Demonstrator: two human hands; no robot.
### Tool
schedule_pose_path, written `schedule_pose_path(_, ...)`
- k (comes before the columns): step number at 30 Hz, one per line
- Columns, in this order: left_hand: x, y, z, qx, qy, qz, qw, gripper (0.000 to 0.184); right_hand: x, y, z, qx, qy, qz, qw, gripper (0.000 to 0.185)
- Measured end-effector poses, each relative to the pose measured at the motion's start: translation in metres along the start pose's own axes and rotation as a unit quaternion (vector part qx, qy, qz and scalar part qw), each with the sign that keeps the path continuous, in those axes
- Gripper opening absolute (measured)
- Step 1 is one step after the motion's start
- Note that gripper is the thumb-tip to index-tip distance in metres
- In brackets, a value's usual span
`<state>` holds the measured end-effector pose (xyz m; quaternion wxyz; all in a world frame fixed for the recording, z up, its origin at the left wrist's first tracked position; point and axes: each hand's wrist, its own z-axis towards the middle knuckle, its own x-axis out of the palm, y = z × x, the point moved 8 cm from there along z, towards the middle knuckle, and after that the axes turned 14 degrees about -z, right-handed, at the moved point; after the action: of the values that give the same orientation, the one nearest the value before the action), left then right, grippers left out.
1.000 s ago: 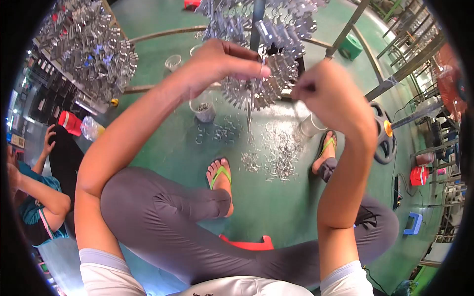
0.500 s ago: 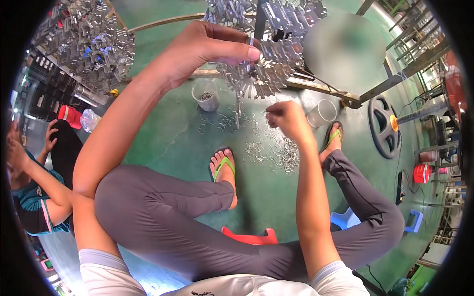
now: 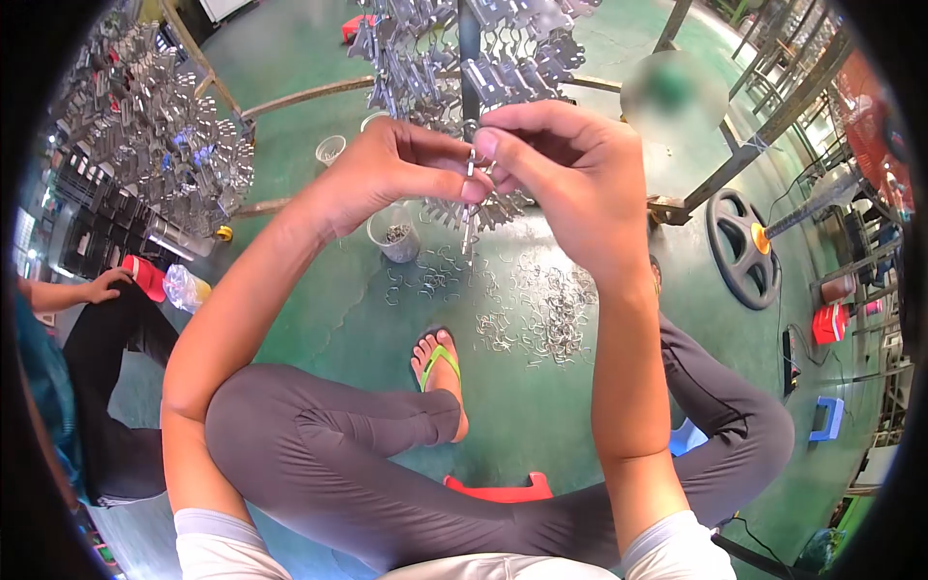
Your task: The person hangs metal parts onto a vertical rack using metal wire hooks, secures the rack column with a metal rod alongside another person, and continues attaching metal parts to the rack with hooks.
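Between the thumb and fingers of my left hand (image 3: 387, 174) is a thin metal bracket (image 3: 469, 232), seen nearly edge-on and hanging downward. My right hand (image 3: 585, 184) meets it from the other side, its thumb and forefinger pinched at the bracket's upper end. A small curved wire hook (image 3: 471, 125) shows by those right fingertips, though the fingers cover part of it. Just beyond both hands, rows of shiny metal brackets (image 3: 517, 72) hang in tiers around an upright post (image 3: 469, 43).
Loose wire hooks (image 3: 556, 314) lie scattered on the green floor (image 3: 367, 329). A clear tub (image 3: 394, 237) holds small metal pieces. More brackets (image 3: 174, 145) hang at left, near another person's hand (image 3: 106, 285). A metal frame (image 3: 715, 179) and black handwheel (image 3: 744, 249) stand at right.
My right hand has risen from above the scattered hooks to meet my left hand at the bracket. My left hand keeps its pinch, slightly lower in view. The other person's arm has shifted.
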<state>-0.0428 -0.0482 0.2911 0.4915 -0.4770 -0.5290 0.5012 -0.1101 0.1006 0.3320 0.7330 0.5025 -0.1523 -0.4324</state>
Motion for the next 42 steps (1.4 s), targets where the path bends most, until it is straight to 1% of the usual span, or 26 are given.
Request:
schedule_pose_path(3,0.0,0.001,0.0,-0.001,0.0,-0.016,1.0,0.044,0.001,0.002,0.0,-0.016,0.005,-0.01,1.0,0.013)
schedule_pose_path(9,0.005,-0.003,-0.001,-0.005,0.006,-0.034,0.999,0.046,-0.002,0.005,-0.002,-0.009,0.011,-0.042,0.999,0.013)
schedule_pose_path(12,0.005,-0.005,-0.001,-0.003,0.006,-0.033,0.999,0.046,-0.002,0.002,-0.004,0.01,0.006,-0.018,1.0,0.015)
schedule_pose_path(15,0.004,-0.007,-0.001,0.0,0.004,-0.021,1.0,0.047,-0.003,0.0,-0.005,0.002,-0.005,0.018,1.0,0.017)
schedule_pose_path(18,0.006,-0.009,-0.003,0.002,0.0,-0.014,1.0,0.049,-0.001,-0.008,-0.006,0.019,0.0,0.075,0.997,0.015)
schedule_pose_path(21,0.009,-0.007,-0.002,-0.007,0.008,-0.003,1.0,0.052,0.001,-0.012,-0.007,0.018,0.003,0.088,0.996,0.016)
schedule_pose_path(23,0.011,-0.009,-0.002,-0.011,0.009,0.013,1.0,0.054,0.004,-0.013,-0.008,0.041,-0.01,0.101,0.994,0.015)
schedule_pose_path(25,0.009,-0.014,-0.002,0.004,-0.007,0.019,1.0,0.052,0.004,-0.014,-0.011,0.062,-0.023,0.116,0.991,0.018)
schedule_pose_path(26,0.008,-0.016,-0.002,0.011,-0.016,0.021,1.0,0.051,0.001,-0.014,-0.011,0.044,-0.041,0.104,0.993,0.018)
schedule_pose_path(28,0.0,-0.042,-0.007,0.057,-0.091,0.078,0.991,0.042,-0.003,-0.016,-0.011,0.012,-0.079,0.079,0.994,0.018)
schedule_pose_path(29,-0.004,-0.054,-0.011,0.078,-0.129,0.106,0.983,0.038,-0.004,-0.017,-0.011,0.003,-0.098,0.087,0.991,0.016)
schedule_pose_path(32,-0.017,-0.084,-0.015,0.193,-0.204,0.123,0.952,0.039,-0.006,-0.021,-0.01,0.011,-0.106,0.093,0.99,0.017)
schedule_pose_path(33,-0.017,-0.09,-0.017,0.234,-0.228,0.132,0.936,0.036,-0.005,-0.021,-0.009,0.005,-0.106,0.094,0.99,0.017)
schedule_pose_path(36,-0.002,-0.116,-0.026,0.318,-0.301,0.29,0.851,0.034,-0.006,-0.019,-0.006,-0.003,-0.106,0.093,0.99,0.017)
schedule_pose_path(39,0.012,-0.135,-0.024,0.264,-0.353,0.485,0.755,0.032,-0.007,-0.018,-0.005,-0.002,-0.104,0.092,0.99,0.016)
schedule_pose_path(42,0.009,-0.141,-0.012,0.264,-0.388,0.517,0.716,0.037,-0.008,-0.021,-0.002,-0.008,-0.107,0.095,0.99,0.016)
